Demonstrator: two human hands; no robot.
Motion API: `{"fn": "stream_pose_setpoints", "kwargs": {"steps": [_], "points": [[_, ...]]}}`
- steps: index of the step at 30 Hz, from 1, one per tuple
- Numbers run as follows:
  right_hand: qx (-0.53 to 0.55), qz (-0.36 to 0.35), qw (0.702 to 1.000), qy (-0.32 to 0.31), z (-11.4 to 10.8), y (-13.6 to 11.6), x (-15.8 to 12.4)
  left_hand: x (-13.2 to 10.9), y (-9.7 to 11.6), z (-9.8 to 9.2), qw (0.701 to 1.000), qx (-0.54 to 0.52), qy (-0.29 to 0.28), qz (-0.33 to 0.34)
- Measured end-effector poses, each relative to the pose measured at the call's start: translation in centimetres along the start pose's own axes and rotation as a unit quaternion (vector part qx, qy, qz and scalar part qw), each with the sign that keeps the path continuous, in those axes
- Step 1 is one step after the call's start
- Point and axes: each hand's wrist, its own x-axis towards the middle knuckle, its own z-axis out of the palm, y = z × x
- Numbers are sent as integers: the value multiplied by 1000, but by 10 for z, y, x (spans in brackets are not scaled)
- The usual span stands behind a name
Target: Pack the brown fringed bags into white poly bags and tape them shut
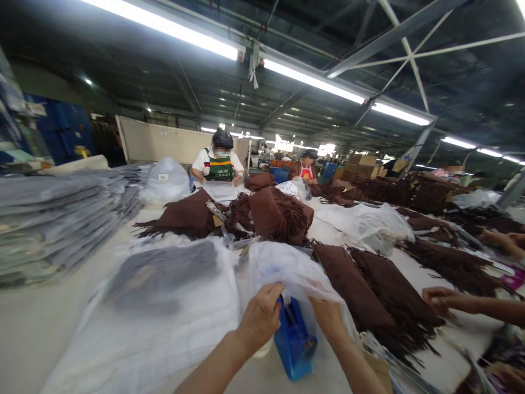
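Note:
A clear plastic bag (283, 260) lies in front of me, its mouth turned my way. My left hand (259, 317) is closed, pinching the bag's edge between thumb and fingers. Beneath the film, at the bag's mouth, is my right hand (328, 317); the plastic and the hand itself hide its fingertips. A blue tape dispenser (296, 347) stands between my two wrists, just below the bag. To the left lies a large bagged item (164, 284), grey and white under the film. Folded brown fringed scarves (353, 284) lie right of the bag.
Stacked bagged goods (61, 219) fill the table's left side. More brown scarves (279, 213) are piled ahead, beside a crumpled plastic bag (369, 221). A co-worker in a green apron (219, 168) stands across the table. Another person's hand (443, 301) touches scarves at the right.

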Motion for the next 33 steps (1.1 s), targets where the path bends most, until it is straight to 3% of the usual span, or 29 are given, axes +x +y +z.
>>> {"fn": "stream_pose_setpoints", "kwargs": {"steps": [6,13,20,27,33], "points": [[190,35,979,-61,-24,-22,-8,26,11,8,993,-61,-6,-102],[323,96,937,-93,-46,-47,-2,28,22,3,996,-23,10,-91],[342,126,924,-119,-42,-48,-3,7,22,-8,996,41,22,-82],[328,114,929,-130,-37,-47,4,-3,26,7,978,205,-38,10],[254,94,955,-117,-36,-32,-1,9,20,3,981,173,-26,-87]]}}
